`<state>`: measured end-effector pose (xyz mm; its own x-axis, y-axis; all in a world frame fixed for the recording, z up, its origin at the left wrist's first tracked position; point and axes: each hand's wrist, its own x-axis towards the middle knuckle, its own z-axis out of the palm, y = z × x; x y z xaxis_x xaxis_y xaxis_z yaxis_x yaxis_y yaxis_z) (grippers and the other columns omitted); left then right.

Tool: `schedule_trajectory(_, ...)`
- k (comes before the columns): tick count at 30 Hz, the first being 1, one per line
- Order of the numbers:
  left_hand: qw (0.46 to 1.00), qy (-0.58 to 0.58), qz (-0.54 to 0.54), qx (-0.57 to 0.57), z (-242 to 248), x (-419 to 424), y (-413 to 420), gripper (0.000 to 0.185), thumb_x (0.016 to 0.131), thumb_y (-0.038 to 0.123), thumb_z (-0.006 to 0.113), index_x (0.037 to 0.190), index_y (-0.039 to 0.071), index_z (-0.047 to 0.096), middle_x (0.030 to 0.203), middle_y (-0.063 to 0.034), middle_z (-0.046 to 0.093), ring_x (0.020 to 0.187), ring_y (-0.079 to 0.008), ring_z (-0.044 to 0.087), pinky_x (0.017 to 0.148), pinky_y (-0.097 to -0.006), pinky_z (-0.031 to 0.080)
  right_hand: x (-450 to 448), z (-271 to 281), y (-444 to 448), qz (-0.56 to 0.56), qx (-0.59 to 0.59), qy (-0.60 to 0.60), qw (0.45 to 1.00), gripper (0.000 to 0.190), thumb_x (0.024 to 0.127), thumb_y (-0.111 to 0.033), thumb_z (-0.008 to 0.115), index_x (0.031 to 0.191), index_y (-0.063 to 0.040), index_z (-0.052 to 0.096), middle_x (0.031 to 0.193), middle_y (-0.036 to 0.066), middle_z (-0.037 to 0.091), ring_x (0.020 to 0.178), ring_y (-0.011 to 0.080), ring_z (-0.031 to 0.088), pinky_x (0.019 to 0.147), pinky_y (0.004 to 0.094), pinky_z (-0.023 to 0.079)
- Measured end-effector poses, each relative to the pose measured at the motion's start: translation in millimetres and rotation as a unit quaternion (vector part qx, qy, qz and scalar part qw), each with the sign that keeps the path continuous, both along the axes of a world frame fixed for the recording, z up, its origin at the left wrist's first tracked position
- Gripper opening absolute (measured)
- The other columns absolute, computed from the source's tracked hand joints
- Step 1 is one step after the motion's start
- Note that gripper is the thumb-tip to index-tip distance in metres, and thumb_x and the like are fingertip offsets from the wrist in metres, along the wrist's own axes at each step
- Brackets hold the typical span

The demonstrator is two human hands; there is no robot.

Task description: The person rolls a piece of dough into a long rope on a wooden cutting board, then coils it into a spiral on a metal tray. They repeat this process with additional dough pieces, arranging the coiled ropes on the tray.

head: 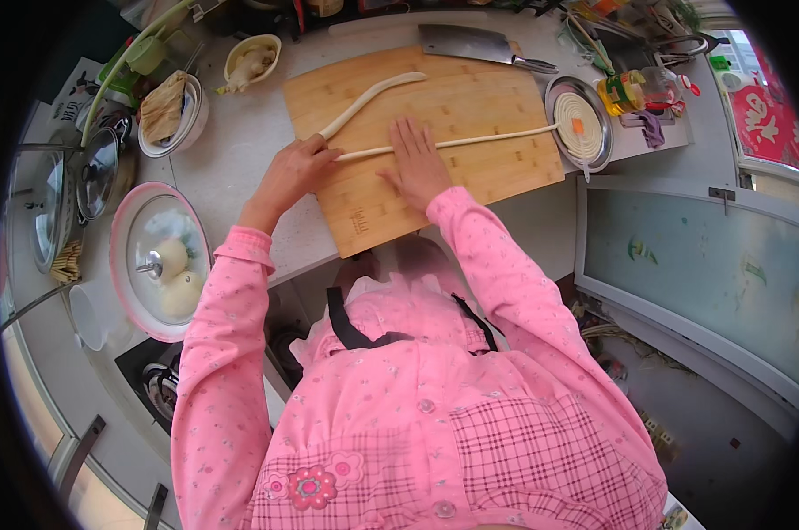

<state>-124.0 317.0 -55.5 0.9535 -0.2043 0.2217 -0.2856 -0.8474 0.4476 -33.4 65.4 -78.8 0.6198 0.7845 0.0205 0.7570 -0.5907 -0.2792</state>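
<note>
A long dough rope point(495, 138) crosses the wooden cutting board point(373, 205). My left hand point(295, 169) pinches it at the board's left edge; the bend there is hidden by my fingers. A thicker dough strand point(366, 103) runs from that hand up and to the right. My right hand point(413, 162) lies flat over the thin stretch, palm down, thumb spread, not gripped around it. Rightward, the thin rope reaches a coiled dough spiral point(574, 112) in a round metal plate point(607, 149). Something small and orange shows on the coil.
A cleaver point(466, 43) lies across the board's far edge. Oil bottles point(619, 93) stand by the sink at right. At left are a bowl point(194, 126) with flatbread, a yellow bowl point(277, 50) with ginger, and a glass-lidded basin point(128, 291) holding dough balls.
</note>
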Motion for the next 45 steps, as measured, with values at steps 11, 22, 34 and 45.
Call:
schedule_trajectory(11,1.000,0.014,0.008,0.022,-1.6,-11.3,5.7,0.031,0.082,0.001,0.067,0.112,0.008,0.068,0.098,-0.0089,0.062,0.086,-0.0292,0.063,0.075,-0.0385,0.053,16.6,-1.4,-97.7,-0.023,-0.061,-0.023,0.998,0.082,0.096,-0.039,0.056,0.156,0.001,0.017,0.164,0.018,0.016,0.153,0.0332,0.010,0.123,0.0472,0.011)
schedule_trajectory(22,0.999,0.033,-0.003,0.009,3.8,-10.3,2.4,0.026,0.084,0.005,0.068,0.110,0.007,0.069,0.097,-0.0095,0.063,0.088,-0.0303,0.063,0.077,-0.0397,0.053,63.8,-12.6,-62.1,-0.060,-0.057,-0.054,0.995,0.081,0.097,-0.040,0.055,0.154,0.004,0.018,0.162,0.021,0.017,0.152,0.0350,0.011,0.123,0.0467,0.012)
schedule_trajectory(34,0.998,0.052,0.008,0.025,8.6,-17.9,-12.1,0.026,0.087,0.013,0.066,0.113,0.009,0.070,0.101,-0.0089,0.063,0.092,-0.0290,0.062,0.082,-0.0391,0.052,54.2,-5.4,-43.7,-0.077,-0.043,-0.065,0.994,0.084,0.097,-0.047,0.053,0.153,0.006,0.022,0.162,0.022,0.017,0.152,0.0342,0.012,0.123,0.0468,0.011)
schedule_trajectory(45,0.995,-0.042,0.062,0.068,-20.9,-51.5,-61.7,0.046,0.087,0.013,0.064,0.131,-0.001,0.058,0.142,-0.0148,0.050,0.133,-0.0307,0.047,0.111,-0.0390,0.039,-69.3,16.4,-19.9,0.011,0.000,0.034,0.999,0.080,0.093,-0.035,0.060,0.153,0.004,0.024,0.161,0.021,0.023,0.151,0.0331,0.016,0.123,0.0464,0.016)
